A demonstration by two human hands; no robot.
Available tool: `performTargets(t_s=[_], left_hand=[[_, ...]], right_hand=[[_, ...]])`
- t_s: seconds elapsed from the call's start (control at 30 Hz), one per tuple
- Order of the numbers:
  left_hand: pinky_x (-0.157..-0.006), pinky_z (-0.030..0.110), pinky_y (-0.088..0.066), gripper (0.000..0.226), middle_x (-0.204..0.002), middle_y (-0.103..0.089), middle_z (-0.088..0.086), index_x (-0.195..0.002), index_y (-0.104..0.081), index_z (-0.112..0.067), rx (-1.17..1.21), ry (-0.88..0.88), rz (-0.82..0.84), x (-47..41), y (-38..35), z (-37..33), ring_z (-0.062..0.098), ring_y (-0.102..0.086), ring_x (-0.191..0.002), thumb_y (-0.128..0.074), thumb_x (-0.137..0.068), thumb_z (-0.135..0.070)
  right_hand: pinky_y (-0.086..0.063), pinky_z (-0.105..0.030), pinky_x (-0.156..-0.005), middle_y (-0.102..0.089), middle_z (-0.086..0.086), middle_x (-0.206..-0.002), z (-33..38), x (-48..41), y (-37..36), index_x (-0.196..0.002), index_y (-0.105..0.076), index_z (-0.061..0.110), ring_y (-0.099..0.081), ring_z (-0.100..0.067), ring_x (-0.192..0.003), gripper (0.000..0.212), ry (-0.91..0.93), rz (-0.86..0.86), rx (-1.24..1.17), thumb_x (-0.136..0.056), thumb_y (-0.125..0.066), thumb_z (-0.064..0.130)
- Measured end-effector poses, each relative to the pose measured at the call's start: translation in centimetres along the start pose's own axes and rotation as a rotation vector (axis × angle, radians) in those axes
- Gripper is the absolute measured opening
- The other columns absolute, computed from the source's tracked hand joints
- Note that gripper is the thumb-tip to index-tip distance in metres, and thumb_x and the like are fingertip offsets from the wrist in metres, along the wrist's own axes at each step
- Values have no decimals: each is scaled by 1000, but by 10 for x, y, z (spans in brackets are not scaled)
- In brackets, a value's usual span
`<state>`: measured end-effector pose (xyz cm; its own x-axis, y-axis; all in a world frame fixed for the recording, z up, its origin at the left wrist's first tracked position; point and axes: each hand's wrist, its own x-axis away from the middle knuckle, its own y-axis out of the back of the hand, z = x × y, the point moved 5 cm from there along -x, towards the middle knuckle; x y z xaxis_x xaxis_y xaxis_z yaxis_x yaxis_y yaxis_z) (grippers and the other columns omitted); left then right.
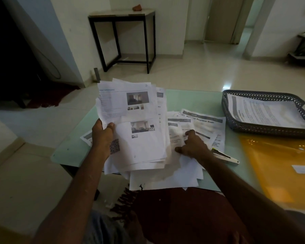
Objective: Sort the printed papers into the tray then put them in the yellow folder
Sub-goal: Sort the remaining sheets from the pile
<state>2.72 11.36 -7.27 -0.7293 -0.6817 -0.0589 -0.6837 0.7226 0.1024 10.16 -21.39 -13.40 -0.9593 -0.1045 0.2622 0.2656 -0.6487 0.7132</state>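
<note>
My left hand (103, 136) grips a thick stack of printed papers (139, 124) by its left edge and holds it tilted up over the glass table (197, 101). My right hand (192, 145) pinches loose sheets (206, 124) spread on the table, thumb under one page. One of those sheets is headed "Replace Bath". A dark lattice tray (253, 128) at the right holds a few printed pages (266, 111). The yellow folder (278, 169) lies flat in front of the tray, near the right table edge.
A stapler-like tool (225, 156) lies just right of my right wrist. A small black-framed side table (123, 37) stands on the tiled floor beyond. A dark red cloth (183, 212) covers my lap below the table's front edge.
</note>
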Motion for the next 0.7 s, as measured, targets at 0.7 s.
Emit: performTargets(t_s=[0.7], left_hand=[[-67, 9, -47, 33, -118, -63, 5, -131, -56, -6, 61, -58, -66, 5, -1, -14, 17, -58, -100, -56, -98, -6]], right_hand=[[-55, -41, -81, -70, 0, -108, 39, 15, 45, -112, -56, 19, -69, -30, -102, 46, 241, -124, -320, -93, -60, 61]])
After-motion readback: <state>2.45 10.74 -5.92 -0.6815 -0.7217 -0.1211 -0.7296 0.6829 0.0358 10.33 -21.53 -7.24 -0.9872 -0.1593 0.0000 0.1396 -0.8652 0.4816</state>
